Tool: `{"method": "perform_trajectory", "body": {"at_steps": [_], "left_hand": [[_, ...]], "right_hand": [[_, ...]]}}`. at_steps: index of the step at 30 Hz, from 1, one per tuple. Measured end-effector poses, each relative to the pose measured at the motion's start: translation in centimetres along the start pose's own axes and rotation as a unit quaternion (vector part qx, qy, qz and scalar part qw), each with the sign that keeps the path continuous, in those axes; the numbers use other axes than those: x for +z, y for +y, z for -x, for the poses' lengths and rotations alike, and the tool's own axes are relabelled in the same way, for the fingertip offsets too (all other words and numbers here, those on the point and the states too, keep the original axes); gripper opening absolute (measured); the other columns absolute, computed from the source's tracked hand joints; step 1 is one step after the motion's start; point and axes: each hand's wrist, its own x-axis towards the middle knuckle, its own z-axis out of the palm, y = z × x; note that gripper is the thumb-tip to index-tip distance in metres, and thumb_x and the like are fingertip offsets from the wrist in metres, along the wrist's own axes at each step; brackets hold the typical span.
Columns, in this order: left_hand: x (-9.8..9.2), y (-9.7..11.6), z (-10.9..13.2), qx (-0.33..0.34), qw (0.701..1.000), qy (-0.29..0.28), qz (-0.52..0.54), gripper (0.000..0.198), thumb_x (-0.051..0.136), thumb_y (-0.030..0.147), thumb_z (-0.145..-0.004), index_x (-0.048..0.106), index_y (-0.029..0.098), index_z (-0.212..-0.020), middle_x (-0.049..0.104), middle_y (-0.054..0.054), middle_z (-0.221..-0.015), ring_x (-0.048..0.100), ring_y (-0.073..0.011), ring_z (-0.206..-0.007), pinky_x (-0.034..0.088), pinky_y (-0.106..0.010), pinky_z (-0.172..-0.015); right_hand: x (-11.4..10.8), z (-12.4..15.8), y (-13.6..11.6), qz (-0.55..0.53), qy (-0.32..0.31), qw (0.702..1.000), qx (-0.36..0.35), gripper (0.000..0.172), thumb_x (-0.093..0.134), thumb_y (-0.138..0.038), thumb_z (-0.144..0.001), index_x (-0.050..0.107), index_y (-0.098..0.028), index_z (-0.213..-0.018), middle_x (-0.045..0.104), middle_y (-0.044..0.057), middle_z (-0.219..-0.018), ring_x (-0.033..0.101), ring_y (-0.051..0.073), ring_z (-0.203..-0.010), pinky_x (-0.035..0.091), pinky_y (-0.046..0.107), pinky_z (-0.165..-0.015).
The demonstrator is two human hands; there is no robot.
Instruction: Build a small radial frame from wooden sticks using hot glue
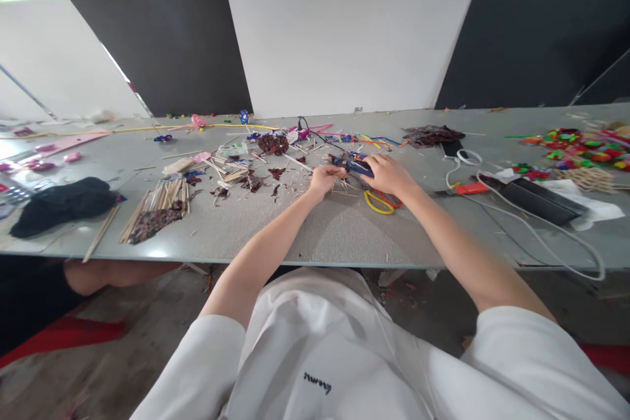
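Both my arms reach out over the grey table (344, 230). My right hand (388, 174) is closed around a dark blue glue gun (355, 164) that lies low over the tabletop, its black cord running back and to the left. My left hand (325, 180) is pinched shut just left of the gun's tip, holding something small that I cannot make out, among thin wooden sticks. Yellow-and-red scissors (380, 202) lie right below my right hand.
Bundled wooden sticks (157, 200) and dark red scraps lie at the left, beside a black cloth (62, 203). A white cable (536, 230), a black flat case (539, 200), an orange cutter (470, 188) and colourful craft pieces (581, 147) are at the right. Upright white and black boards stand behind the table.
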Motion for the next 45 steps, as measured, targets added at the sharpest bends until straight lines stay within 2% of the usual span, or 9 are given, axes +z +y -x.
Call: {"method": "perform_trajectory", "body": {"at_steps": [9,16,23,32,38,45], "left_hand": [[-0.1,-0.1,-0.2,-0.002,1.000,-0.005,-0.018,0.037,0.088,0.042,-0.079,0.084,0.012,-0.101,0.083,-0.010,-0.093,0.048,-0.0054,-0.049,0.031,-0.018,-0.044],[-0.1,0.3,0.1,-0.010,1.000,-0.006,-0.028,0.034,0.087,0.038,-0.080,0.084,0.012,-0.100,0.083,-0.010,-0.094,0.051,-0.0062,-0.051,0.032,-0.018,-0.045],[-0.1,0.5,0.2,-0.012,0.999,-0.011,-0.030,0.026,0.086,0.033,-0.081,0.084,0.011,-0.095,0.082,-0.009,-0.090,0.035,-0.0029,-0.044,0.029,-0.019,-0.043],[-0.1,1.0,0.6,-0.025,0.999,-0.017,-0.027,0.029,0.088,0.034,-0.079,0.084,0.011,-0.096,0.082,-0.009,-0.089,0.039,-0.0033,-0.045,0.030,-0.019,-0.044],[0.0,1.0,0.5,-0.034,0.999,-0.012,-0.028,0.031,0.091,0.035,-0.076,0.084,0.011,-0.095,0.082,-0.009,-0.088,0.042,-0.0042,-0.048,0.029,-0.019,-0.044],[0.0,0.9,0.5,-0.037,0.999,-0.019,-0.032,0.031,0.090,0.036,-0.077,0.084,0.012,-0.097,0.083,-0.009,-0.087,0.037,-0.0036,-0.045,0.028,-0.020,-0.043]], "right_hand": [[-0.2,0.0,-0.1,0.003,-0.005,1.000,0.028,0.038,0.059,-0.041,-0.096,0.063,-0.016,-0.125,0.072,0.018,-0.121,0.068,0.034,-0.110,0.051,0.044,-0.094],[-0.5,0.0,-0.3,0.016,-0.008,0.999,0.042,0.039,0.059,-0.047,-0.097,0.066,-0.016,-0.120,0.075,0.018,-0.118,0.070,0.033,-0.105,0.053,0.042,-0.087],[-0.8,0.0,-0.6,0.032,-0.022,0.997,0.063,0.050,0.052,-0.061,-0.100,0.070,-0.016,-0.113,0.077,0.019,-0.113,0.072,0.033,-0.100,0.052,0.040,-0.083],[-0.9,0.0,-0.9,0.054,-0.055,0.993,0.088,0.073,0.038,-0.076,-0.101,0.073,-0.013,-0.115,0.079,0.021,-0.109,0.075,0.034,-0.097,0.053,0.040,-0.083],[-0.9,-0.1,-0.8,0.055,-0.064,0.993,0.086,0.074,0.029,-0.071,-0.106,0.074,-0.013,-0.113,0.079,0.022,-0.107,0.075,0.034,-0.099,0.052,0.039,-0.082],[-0.8,-0.2,-0.6,0.040,-0.066,0.992,0.098,0.070,0.016,-0.049,-0.112,0.077,-0.016,-0.106,0.082,0.018,-0.105,0.077,0.029,-0.098,0.052,0.036,-0.081]]}}
